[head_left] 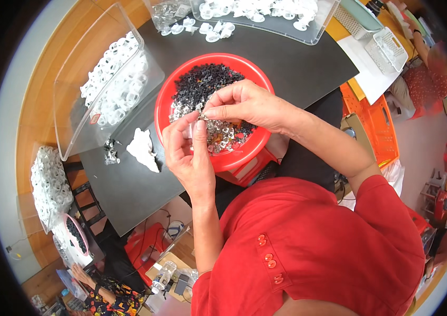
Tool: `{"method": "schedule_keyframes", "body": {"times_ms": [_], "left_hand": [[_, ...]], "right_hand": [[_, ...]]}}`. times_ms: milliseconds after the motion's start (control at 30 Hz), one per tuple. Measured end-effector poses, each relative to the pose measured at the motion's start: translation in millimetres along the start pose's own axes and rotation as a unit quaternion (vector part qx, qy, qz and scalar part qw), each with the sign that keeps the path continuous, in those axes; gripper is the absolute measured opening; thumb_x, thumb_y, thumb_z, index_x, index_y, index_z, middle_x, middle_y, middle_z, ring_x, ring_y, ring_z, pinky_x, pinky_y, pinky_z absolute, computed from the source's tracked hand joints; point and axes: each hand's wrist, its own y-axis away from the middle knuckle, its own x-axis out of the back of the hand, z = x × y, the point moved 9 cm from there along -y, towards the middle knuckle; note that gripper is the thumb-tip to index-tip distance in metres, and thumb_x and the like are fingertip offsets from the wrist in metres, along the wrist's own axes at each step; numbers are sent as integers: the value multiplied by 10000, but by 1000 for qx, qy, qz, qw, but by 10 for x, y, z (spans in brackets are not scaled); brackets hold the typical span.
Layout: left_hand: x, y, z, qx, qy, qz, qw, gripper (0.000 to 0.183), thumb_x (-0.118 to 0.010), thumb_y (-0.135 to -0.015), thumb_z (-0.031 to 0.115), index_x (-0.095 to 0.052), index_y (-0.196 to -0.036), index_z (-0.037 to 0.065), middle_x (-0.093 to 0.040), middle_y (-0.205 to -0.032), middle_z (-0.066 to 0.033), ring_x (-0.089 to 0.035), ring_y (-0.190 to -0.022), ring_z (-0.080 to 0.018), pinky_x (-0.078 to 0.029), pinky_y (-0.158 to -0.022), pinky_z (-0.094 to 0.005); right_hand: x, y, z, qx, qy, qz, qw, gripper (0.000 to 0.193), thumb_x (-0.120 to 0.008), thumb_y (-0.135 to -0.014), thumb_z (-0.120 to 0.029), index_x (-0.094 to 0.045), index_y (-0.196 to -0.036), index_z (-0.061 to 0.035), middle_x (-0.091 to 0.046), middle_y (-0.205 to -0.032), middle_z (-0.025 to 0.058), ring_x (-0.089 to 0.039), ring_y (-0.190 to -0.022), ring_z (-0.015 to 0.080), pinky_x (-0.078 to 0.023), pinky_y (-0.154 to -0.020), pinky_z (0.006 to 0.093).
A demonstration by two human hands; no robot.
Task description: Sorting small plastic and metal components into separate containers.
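Head view: dark tabletop (307,68) with a curved far edge, in a workroom with wood-toned panelling (42,105) at left and other seated people at right. Red basin (263,79), round, mouth upward, at the near side of the tabletop; inside, small black pieces (197,84) toward the far side, clear plastic pieces (223,138) toward the near side. Small part (203,118) is held above the basin, roughly over its middle; mostly covered by fingertips, so its pointing direction and long axis cannot be told. Left hand (187,160): thumb and fingers upward, tips pinched on the small part. Right hand (247,107): reaching in from the right, thumb and forefinger together, clamped on the same part at the left fingertips. Left of basin: crumpled white tissue (143,150), loose dark bits (112,152) near it, and a clear bin (152,66) of white ring-shaped parts (121,105). Second clear bin (315,37) at the far edge, also with white parts. Right: orange crate (381,131) below tabletop level, white perforated basket (386,50) farther off. Lower left: co-worker's hand (81,274), clear bottle (164,276).
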Motion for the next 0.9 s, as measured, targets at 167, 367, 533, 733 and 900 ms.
{"method": "schedule_keyframes", "body": {"times_ms": [167,367,533,733,900], "left_hand": [[-10,3,160,-97,-71,-19,993,120,-652,-872,42,-668,-989,20,-558,-995,-38,-552,-871,-94,-457,-754,-229],[13,-15,-78,29,75,-13,997,108,-654,-878,62,-669,-973,15,-594,-951,-22,-528,-741,-60,-436,-662,-201],[11,-24,-125,68,114,4,991,102,-654,-884,73,-666,-971,23,-614,-861,3,-505,-683,-37,-411,-615,-177],[-55,-37,-83,77,143,-6,987,109,-652,-885,70,-663,-977,13,-615,-786,9,-493,-655,-33,-403,-596,-180],[-43,-48,-107,83,156,-26,984,115,-628,-898,78,-653,-987,10,-613,-799,4,-471,-654,-38,-378,-599,-187]], "right_hand": [[-22,-13,121,-51,-119,-68,989,176,-658,-889,-207,-670,-906,-33,-525,-680,-52,-411,-592,30,-333,-538,187],[26,40,-33,31,-20,21,999,158,-660,-891,-179,-649,-862,-24,-522,-695,-54,-430,-570,28,-346,-509,192],[-168,506,-748,426,408,140,795,110,-691,-791,-69,-623,-876,-51,-585,-779,23,-579,-703,159,-427,-603,276],[-397,531,-649,503,560,173,636,82,-620,-790,-114,-601,-854,-67,-570,-839,31,-561,-700,160,-401,-663,304],[-441,601,-688,542,573,206,579,65,-587,-795,-128,-579,-832,-75,-536,-810,21,-526,-631,139,-372,-652,303]]}}
